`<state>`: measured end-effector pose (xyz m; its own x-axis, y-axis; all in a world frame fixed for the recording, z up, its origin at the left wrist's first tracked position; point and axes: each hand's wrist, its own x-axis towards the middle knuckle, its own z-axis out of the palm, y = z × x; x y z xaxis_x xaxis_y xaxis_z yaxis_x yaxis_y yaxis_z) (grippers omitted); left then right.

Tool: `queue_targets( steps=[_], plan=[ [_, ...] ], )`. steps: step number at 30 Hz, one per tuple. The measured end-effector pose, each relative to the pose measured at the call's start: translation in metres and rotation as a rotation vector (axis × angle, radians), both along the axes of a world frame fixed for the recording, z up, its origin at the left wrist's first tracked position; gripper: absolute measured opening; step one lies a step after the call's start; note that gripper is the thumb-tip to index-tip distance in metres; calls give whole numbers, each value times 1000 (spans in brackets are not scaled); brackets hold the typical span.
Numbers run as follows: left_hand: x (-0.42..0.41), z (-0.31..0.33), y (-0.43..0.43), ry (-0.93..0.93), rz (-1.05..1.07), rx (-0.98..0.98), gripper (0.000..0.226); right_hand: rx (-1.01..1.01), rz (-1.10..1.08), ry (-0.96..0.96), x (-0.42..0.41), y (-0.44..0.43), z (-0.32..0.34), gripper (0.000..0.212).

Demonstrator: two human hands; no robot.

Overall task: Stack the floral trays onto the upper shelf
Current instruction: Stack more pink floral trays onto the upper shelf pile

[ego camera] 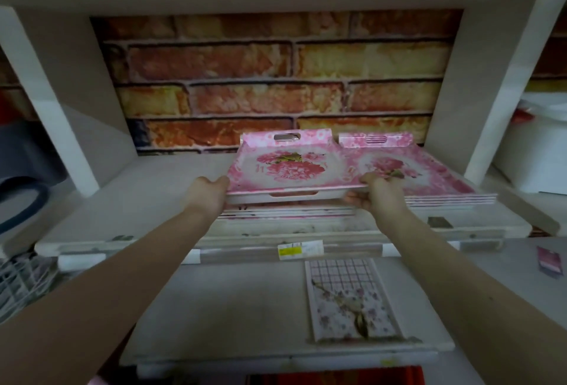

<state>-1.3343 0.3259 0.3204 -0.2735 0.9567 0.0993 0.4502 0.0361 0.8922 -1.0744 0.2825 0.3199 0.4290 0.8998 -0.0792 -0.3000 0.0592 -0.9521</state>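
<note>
2 hands, left hand [211, 194] and right hand [380, 199], clasp near corners of the pink floral tray [291, 170] at frame centre, holding it level over the stack [285, 213] on the upper shelf [138, 200], likely to seat it squarely.

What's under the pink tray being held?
A stack of more trays on the upper shelf; only their front edges show. The held tray covers their faces, so patterns are hidden.

Brick-pattern back wall [276, 78], white shelf uprights [46, 102], dim light
</note>
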Motion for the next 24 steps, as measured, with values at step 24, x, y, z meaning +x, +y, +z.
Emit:
queue_targets(
  steps=[24],
  plan=[
    [-22,-13,27,348,-101,105,42,-298,-30,-1000,-8,44,-6,36]
  ],
)
